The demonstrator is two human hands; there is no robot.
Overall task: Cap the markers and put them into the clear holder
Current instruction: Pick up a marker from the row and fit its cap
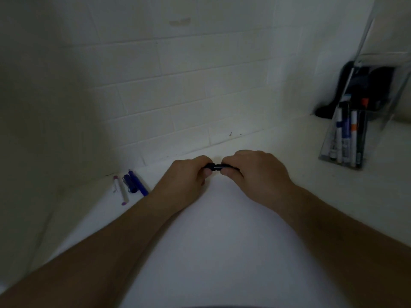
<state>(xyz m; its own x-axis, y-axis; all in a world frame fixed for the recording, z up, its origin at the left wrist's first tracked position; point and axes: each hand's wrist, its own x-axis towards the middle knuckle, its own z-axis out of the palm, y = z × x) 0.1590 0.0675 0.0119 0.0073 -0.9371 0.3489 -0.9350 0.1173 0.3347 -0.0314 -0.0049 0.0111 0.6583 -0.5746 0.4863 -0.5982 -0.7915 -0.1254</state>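
Note:
My left hand (189, 174) and my right hand (255, 172) meet over the white counter and both pinch a black marker (214, 167) held level between them. Only a short dark stretch of it shows between the fingertips; I cannot tell where the cap ends. To the left lie a blue marker (139, 183), a dark blue cap (129, 183) beside it, and a white marker with purple ends (122, 191). The clear holder (347, 138) stands at the right with several capped markers upright in it.
A white brick wall (178, 96) runs close behind the counter (222, 241). A taller clear box (378, 85) with dark things behind it stands just past the holder at the far right. The light is dim.

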